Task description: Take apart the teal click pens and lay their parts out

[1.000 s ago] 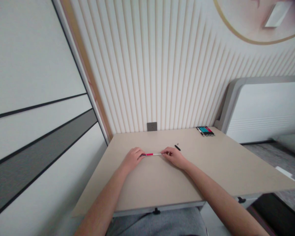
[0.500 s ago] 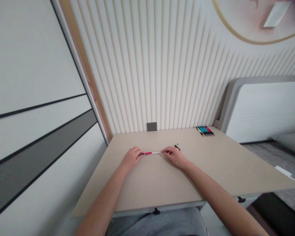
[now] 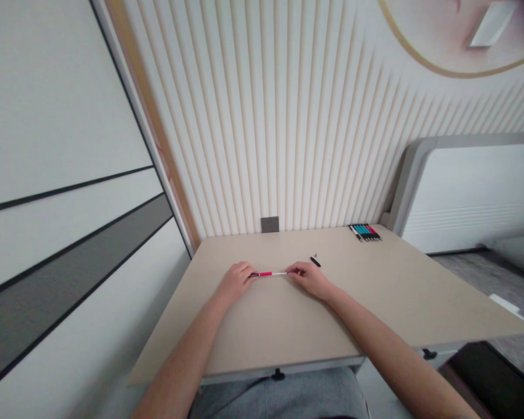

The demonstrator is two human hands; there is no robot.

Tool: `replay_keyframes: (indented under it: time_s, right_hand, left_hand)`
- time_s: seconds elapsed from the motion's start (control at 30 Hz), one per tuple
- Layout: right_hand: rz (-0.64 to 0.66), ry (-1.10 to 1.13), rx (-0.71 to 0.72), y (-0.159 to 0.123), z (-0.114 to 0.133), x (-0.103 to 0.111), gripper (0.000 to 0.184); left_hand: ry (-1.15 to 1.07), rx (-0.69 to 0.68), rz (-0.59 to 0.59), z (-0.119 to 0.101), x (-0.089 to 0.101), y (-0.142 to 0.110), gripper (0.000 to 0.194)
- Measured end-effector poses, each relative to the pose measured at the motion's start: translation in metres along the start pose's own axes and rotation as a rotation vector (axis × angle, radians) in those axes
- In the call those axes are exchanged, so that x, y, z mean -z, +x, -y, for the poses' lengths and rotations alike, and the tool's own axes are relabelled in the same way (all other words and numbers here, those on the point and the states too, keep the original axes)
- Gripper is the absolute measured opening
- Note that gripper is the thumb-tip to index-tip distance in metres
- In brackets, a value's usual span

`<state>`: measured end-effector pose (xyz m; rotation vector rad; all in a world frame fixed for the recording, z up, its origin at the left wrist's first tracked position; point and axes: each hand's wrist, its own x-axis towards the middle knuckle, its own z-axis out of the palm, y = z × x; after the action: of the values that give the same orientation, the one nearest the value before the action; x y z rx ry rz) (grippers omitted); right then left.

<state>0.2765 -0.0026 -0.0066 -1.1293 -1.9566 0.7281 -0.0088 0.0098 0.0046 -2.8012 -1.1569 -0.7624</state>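
A red-and-white pen [image 3: 268,273] is held straight above the desk [image 3: 358,302], one end pinched by the left hand [image 3: 234,283], the other by the right hand [image 3: 309,279], the hands being apart (a black pen part [image 3: 315,262] lies just beyond the right hand). Even pressure at both ends is advised.

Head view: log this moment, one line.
left hand: on red end of red-and-white pen | right hand: on its white end | near: black cap
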Motion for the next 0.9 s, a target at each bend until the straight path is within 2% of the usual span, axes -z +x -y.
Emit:
replay_keyframes:
  time_s: [0.3, 0.4, 0.5, 0.67, 0.77, 0.9]
  right_hand:
    - [0.05, 0.085, -0.015, -0.003, -0.003, -0.009, 0.031]
    - [0.048, 0.038, -0.011, -0.002, 0.001, -0.006, 0.033]
    - [-0.062, -0.114, -0.006, 0.001, -0.002, 0.004, 0.032]
    - [-0.348, -0.502, -0.145, 0.003, -0.028, 0.03, 0.024]
    - [-0.398, -0.637, -0.199, -0.001, -0.042, 0.036, 0.02]
    - [-0.403, -0.715, -0.274, -0.006, -0.051, 0.033, 0.016]
  left_hand:
    - [0.024, -0.058, 0.047, -0.005, -0.003, 0.001, 0.015]
    - [0.024, -0.055, 0.045, -0.004, -0.004, 0.001, 0.015]
    - [0.011, -0.033, 0.028, -0.002, -0.003, 0.0, 0.015]
    - [-0.004, -0.016, 0.023, -0.001, -0.002, 0.0, 0.016]
    - [-0.017, -0.02, 0.001, -0.001, -0.003, 0.0, 0.016]
    - [-0.018, -0.018, -0.006, 0.0, -0.004, 0.0, 0.015]
